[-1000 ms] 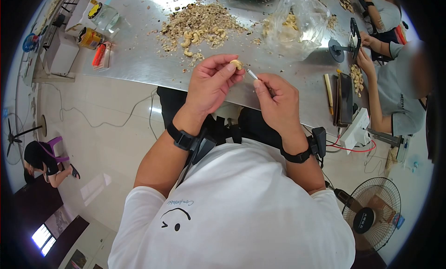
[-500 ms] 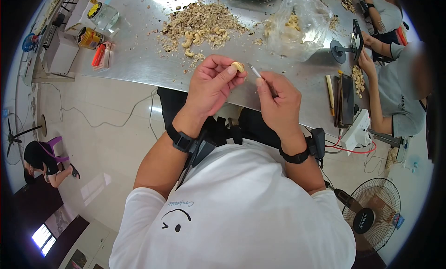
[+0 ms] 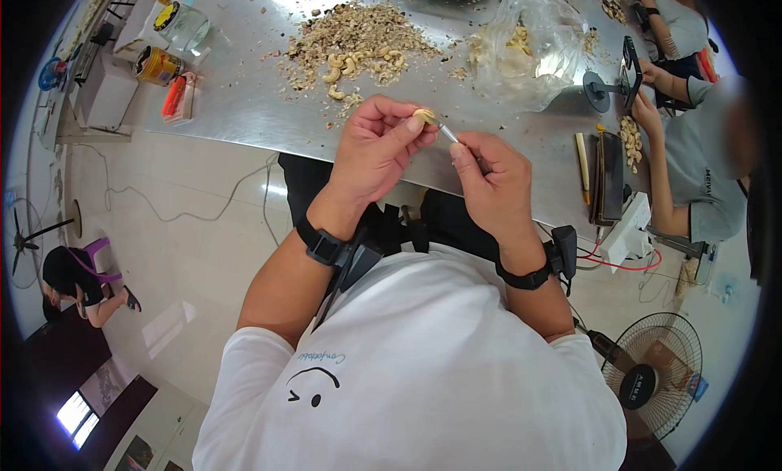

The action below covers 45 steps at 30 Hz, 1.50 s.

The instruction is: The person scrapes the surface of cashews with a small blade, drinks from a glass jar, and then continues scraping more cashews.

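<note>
My left hand (image 3: 376, 149) pinches a pale, curved cashew nut (image 3: 423, 114) between thumb and fingertips, above the near edge of the metal table. A slim silver knife (image 3: 446, 132) is held in my right hand (image 3: 499, 176), its handle mostly hidden by the fingers. The knife's thin tip reaches the right side of the nut and seems to touch it. Beyond my left hand, several cashew nuts (image 3: 350, 64) lie at the near side of a heap of brown skin flakes (image 3: 346, 30).
A clear plastic bag (image 3: 533, 52) with cashews stands right of the heap. A phone stand (image 3: 597, 91), a dark wallet-like case (image 3: 605, 178) and a power strip (image 3: 627, 231) are at the right. Jars (image 3: 157, 65) and an orange-red cutter (image 3: 173, 96) sit left. Another person (image 3: 700, 157) works at right.
The knife tip has moved onto the nut, where a small gap showed before. My left hand and the nut have shifted slightly right, and the nut's angle has changed.
</note>
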Each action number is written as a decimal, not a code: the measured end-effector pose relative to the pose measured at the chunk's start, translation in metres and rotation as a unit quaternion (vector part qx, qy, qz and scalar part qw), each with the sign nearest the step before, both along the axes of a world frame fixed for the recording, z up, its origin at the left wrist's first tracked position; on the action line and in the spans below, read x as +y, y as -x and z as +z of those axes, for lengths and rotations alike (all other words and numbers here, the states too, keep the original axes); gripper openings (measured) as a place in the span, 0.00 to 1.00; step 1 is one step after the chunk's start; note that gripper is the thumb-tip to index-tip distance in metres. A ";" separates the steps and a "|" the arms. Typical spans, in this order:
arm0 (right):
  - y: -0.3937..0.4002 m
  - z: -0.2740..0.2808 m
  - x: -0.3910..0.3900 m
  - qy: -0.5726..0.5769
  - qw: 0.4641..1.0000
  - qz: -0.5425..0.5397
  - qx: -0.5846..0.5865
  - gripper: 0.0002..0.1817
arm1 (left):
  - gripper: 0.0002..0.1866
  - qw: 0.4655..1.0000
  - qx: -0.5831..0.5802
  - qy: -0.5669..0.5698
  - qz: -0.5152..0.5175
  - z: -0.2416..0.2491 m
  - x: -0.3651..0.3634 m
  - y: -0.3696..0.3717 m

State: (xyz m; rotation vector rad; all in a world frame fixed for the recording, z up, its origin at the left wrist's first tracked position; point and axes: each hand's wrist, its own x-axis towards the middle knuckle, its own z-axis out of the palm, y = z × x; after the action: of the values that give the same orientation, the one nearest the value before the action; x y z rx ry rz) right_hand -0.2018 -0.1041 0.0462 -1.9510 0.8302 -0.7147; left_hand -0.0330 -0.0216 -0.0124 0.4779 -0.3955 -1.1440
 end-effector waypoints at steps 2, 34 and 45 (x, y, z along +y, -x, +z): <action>-0.001 -0.001 0.001 0.010 1.000 -0.006 -0.004 0.06 | 0.08 1.000 0.000 0.001 -0.003 -0.001 0.000 -0.001; 0.008 0.001 -0.009 -0.034 0.999 0.018 -0.009 0.06 | 0.10 0.996 -0.079 -0.002 0.044 -0.002 0.000 0.006; 0.007 0.004 -0.014 0.000 1.000 0.022 0.007 0.06 | 0.10 0.995 -0.087 -0.013 0.041 -0.002 -0.001 0.006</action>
State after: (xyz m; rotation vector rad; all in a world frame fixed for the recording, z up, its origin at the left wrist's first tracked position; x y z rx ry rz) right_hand -0.2092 -0.1183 0.0499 -1.9698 0.7928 -0.6759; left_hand -0.0390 -0.0224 -0.0145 0.6141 -0.5088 -1.0320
